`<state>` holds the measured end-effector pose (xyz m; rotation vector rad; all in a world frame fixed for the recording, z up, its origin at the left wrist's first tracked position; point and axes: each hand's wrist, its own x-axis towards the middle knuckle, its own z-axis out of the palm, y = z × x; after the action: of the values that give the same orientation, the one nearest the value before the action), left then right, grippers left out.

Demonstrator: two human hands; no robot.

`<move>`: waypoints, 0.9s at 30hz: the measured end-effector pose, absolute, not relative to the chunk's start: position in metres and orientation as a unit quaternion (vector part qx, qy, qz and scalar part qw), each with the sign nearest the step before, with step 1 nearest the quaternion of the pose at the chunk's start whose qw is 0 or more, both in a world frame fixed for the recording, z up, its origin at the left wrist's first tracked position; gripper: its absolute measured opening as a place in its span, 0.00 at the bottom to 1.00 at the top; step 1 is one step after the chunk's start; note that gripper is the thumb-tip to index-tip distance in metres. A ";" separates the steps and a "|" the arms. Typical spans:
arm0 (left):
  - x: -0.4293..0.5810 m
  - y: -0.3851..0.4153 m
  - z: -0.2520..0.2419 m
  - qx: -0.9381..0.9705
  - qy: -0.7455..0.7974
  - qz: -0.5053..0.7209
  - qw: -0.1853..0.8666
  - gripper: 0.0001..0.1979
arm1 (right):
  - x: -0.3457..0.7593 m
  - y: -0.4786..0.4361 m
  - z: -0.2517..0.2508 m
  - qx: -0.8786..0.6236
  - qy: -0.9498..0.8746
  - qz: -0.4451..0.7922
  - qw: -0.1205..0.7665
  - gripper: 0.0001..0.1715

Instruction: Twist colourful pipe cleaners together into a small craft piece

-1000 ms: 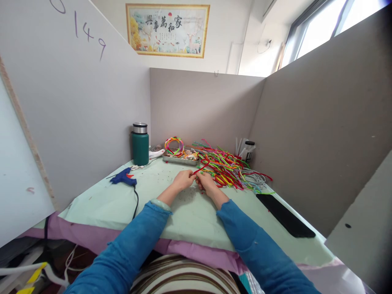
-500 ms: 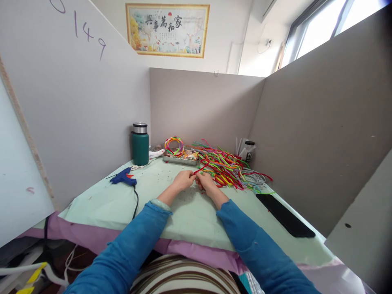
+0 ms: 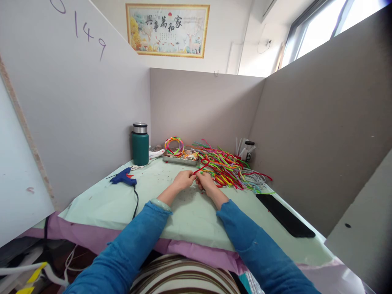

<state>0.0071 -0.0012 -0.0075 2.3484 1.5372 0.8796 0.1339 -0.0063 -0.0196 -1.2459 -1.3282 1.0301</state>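
Over the middle of the table, my left hand [image 3: 183, 180] and my right hand [image 3: 207, 182] meet at the fingertips. Both are closed in a pinch on a red pipe cleaner [image 3: 202, 168], whose free end slants up and away to the right above them. The part between the fingers is hidden. Just beyond my right hand spreads a heap of colourful pipe cleaners [image 3: 225, 165]. A metal tray [image 3: 180, 160] lies past my left hand, with small pieces in it and a ring of colourful twisted pipe cleaners [image 3: 174, 146] standing in it.
On the left, a blue glue gun [image 3: 124, 177] lies with its black cord trailing forward. Behind it stands a green bottle [image 3: 140, 147]. A black phone-like slab [image 3: 284, 214] rests near the right edge. A clear jar with a black lid [image 3: 249, 151] stands at the back right. Grey panels [image 3: 205, 106] enclose the table.
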 end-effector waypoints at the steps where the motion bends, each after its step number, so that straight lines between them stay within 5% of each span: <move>1: 0.007 -0.002 -0.007 0.793 0.520 0.299 0.108 0.16 | 0.134 -0.007 -0.019 -0.516 -0.550 0.425 0.501 0.10; 27: 0.007 0.001 -0.006 0.744 0.515 0.338 0.258 0.15 | 0.134 -0.002 -0.022 -0.506 -0.573 0.359 0.536 0.11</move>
<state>0.0073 0.0009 -0.0062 2.0164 1.3975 0.9170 0.1338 -0.0022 -0.0222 -1.2041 -1.3655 0.8541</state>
